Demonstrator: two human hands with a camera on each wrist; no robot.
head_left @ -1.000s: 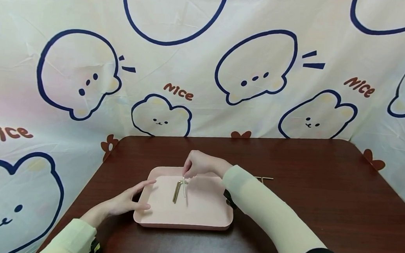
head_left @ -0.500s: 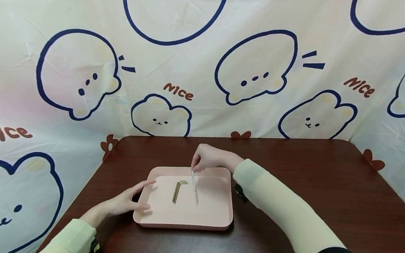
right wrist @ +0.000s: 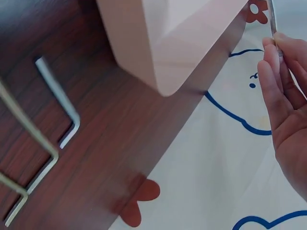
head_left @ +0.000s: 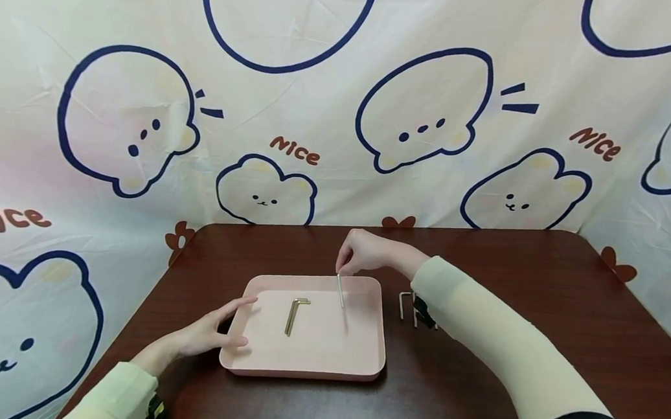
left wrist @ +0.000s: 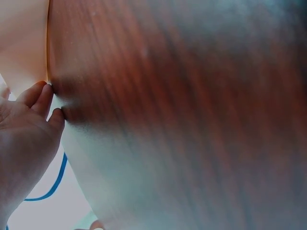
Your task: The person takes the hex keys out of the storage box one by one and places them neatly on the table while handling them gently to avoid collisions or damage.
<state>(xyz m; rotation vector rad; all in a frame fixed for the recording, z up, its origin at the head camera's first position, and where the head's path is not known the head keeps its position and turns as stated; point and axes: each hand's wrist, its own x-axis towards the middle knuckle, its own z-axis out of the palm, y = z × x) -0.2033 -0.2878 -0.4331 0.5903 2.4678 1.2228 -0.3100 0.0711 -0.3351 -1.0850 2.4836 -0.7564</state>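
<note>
My right hand (head_left: 364,252) pinches one end of a silver hex key (head_left: 341,292), which hangs down over the far right part of the pink tray (head_left: 325,355). In the right wrist view the hex key (right wrist: 272,17) sticks up from the fingertips, cut off by the frame edge. Two brass-coloured hex keys (head_left: 293,315) lie side by side in the tray, left of its middle. My left hand (head_left: 207,332) rests at the tray's left edge, thumb and forefinger spread apart over the rim. Only part of that hand (left wrist: 31,124) shows in the left wrist view.
Several more L-shaped hex keys (head_left: 402,305) lie on the brown table (head_left: 483,265) right of the tray, partly hidden by the right wrist. In the right wrist view, a hex key (right wrist: 60,93) lies near the tray corner. A printed curtain (head_left: 330,118) hangs behind the table.
My right hand has moved right and away from me with the silver hex key, leaving the two brass-coloured keys. The keys on the table now show more. My left hand stays put.
</note>
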